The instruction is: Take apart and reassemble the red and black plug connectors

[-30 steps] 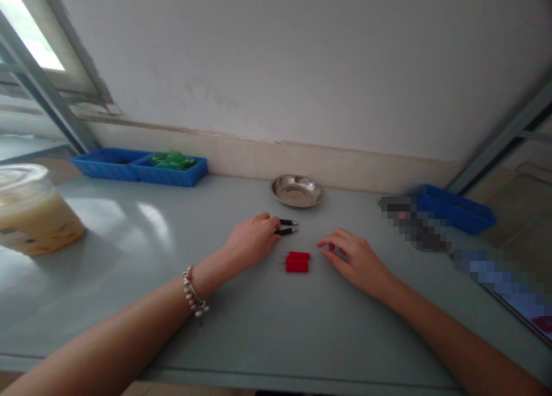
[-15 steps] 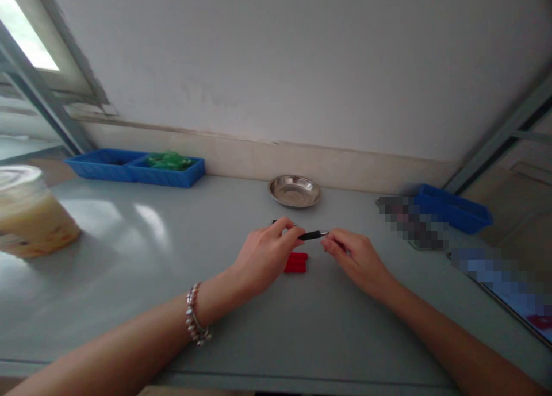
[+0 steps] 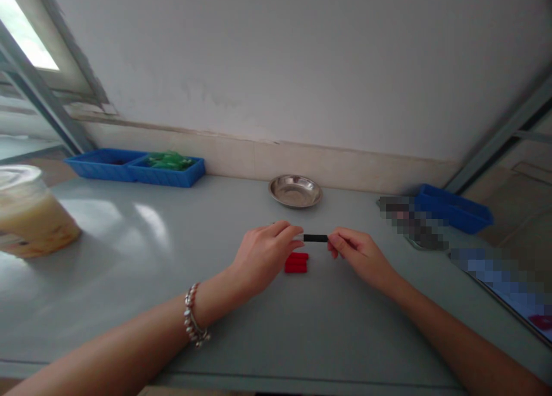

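Observation:
A black pen (image 3: 315,238) spans the space between my two hands in the middle of the table. My left hand (image 3: 265,252), with a beaded bracelet on the wrist, is closed around the pen's left part, mostly hidden by the fingers. A pale bit shows at those fingertips. My right hand (image 3: 360,252) pinches the right end of the black section, covering its tip. Just below the left fingertips, several short red rods (image 3: 296,263) lie side by side on the table, partly behind the hand.
A round steel dish (image 3: 295,191) sits by the wall. At the back left is a blue tray (image 3: 168,177) holding green pieces; another blue tray (image 3: 455,209) stands at the right. Two blurred flat objects lie near it. A lidded drink cup (image 3: 34,218) is at far left.
My right hand has closed on the pen's right end, and the silver tip seen before no longer shows. The left hand has barely moved.

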{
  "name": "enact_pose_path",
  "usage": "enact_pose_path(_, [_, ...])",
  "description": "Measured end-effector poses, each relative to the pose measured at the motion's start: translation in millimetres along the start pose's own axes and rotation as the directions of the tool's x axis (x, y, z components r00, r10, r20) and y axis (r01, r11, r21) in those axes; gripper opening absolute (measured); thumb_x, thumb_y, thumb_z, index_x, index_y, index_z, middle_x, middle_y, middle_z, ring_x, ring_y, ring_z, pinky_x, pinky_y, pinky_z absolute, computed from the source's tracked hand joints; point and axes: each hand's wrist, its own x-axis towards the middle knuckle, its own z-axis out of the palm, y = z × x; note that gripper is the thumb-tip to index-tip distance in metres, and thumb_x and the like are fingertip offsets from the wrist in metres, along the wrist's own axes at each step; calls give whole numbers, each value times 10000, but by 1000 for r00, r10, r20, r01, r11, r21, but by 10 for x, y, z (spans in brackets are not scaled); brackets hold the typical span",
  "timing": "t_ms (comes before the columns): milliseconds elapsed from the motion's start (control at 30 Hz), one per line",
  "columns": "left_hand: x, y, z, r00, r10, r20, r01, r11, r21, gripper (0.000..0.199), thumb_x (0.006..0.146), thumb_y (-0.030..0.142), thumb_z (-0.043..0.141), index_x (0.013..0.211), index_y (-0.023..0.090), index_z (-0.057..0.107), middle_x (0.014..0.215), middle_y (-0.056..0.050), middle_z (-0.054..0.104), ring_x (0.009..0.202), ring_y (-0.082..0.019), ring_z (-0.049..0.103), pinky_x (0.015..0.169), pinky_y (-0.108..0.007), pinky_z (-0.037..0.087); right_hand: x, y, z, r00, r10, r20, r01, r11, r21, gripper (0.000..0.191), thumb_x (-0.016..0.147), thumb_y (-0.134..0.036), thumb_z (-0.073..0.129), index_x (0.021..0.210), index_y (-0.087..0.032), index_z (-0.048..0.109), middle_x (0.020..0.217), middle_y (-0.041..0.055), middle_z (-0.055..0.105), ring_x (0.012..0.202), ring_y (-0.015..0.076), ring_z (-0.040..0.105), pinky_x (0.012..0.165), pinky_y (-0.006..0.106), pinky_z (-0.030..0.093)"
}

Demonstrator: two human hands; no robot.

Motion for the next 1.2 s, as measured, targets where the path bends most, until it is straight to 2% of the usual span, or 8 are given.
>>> enact_pose_path(167, [-8, -19, 18, 999, 1, 41, -1, 1000, -10, 167, 861, 246, 434, 920, 170, 570, 826, -33, 637, 680, -127, 590, 602, -217, 439, -9, 13, -4, 1000, -22, -5, 22, 998, -53, 323, 856, -369, 359, 629, -180, 493, 557, -5, 498, 556, 125, 468, 529, 232, 350])
enact_pose_path(333, [-2, -9, 15, 999, -24, 46, 25, 1000, -13, 159, 857, 240, 436, 892, 166, 573, 806, -25, 638, 646, -134, 586, 566, -223, 426, -22, -21, 18, 988, -145, -47, 134, 975, -178, 296, 866, -323, 358, 639, -182, 487, 597, -1, 504, 583, 125, 479, 564, 235, 361])
enact_pose_path(667, [11, 6, 0, 991, -74, 111, 78, 997, -26, 136, 845, 219, 460, 902, 176, 576, 846, -19, 650, 716, -159, 612, 621, -243, 443, -25, -13, 9, 970, -240, -40, 220, 935, -278, 221, 865, -261, 379, 681, -184, 475, 622, -6, 474, 589, 120, 457, 568, 230, 350])
enact_pose_path(800, [16, -7, 4, 988, -92, 120, 96, 995, -24, 137, 845, 209, 460, 896, 184, 585, 850, -18, 651, 724, -168, 614, 625, -254, 450, -30, -9, 4, 976, -210, -55, 188, 945, -269, 112, 839, -271, 431, 785, -194, 491, 650, -14, 497, 576, 116, 458, 552, 226, 356])
enact_pose_path(967, [11, -18, 25, 987, -115, 115, 119, 993, -27, 157, 850, 197, 443, 918, 170, 582, 878, -36, 644, 749, -164, 610, 649, -250, 455, -31, 8, 14, 988, -141, -67, 120, 962, -245, 145, 816, -330, 474, 854, -194, 506, 654, -12, 520, 572, 117, 472, 545, 231, 365])
enact_pose_path(1200, [4, -16, 53, 984, -117, 135, 124, 992, -39, 191, 868, 235, 413, 943, 174, 578, 886, -46, 632, 744, -152, 602, 652, -245, 453, -29, -22, 7, 992, -105, -73, 93, 983, -157, 214, 843, -337, 410, 777, -181, 541, 604, -15, 520, 555, 110, 471, 521, 227, 358])
